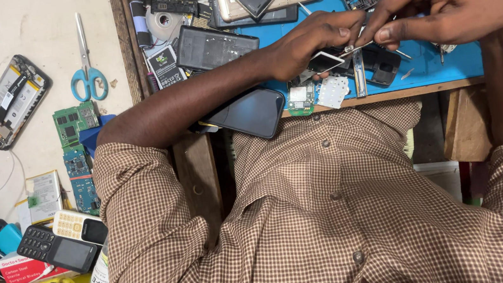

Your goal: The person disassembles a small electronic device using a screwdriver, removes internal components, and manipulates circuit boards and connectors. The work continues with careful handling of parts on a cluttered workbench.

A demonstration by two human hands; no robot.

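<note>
My left hand (309,41) grips a small phone part with a white edge (326,60) just above the blue work mat (434,64). My right hand (439,3) pinches a thin metal tool (352,49) whose tip touches that part. Both hands meet near the mat's front edge. A black smartphone (251,113) lies under my left forearm at the table's edge. Beside it sit a small green circuit board (300,98) and a white keypad sheet (333,91).
Opened phones, back covers and black frames (214,45) crowd the far side of the mat. To the left are blue-handled scissors (87,75), an opened phone body (11,100), green boards (75,123) and two keypad phones (63,244). The wooden table edge (386,96) runs in front of my checked shirt.
</note>
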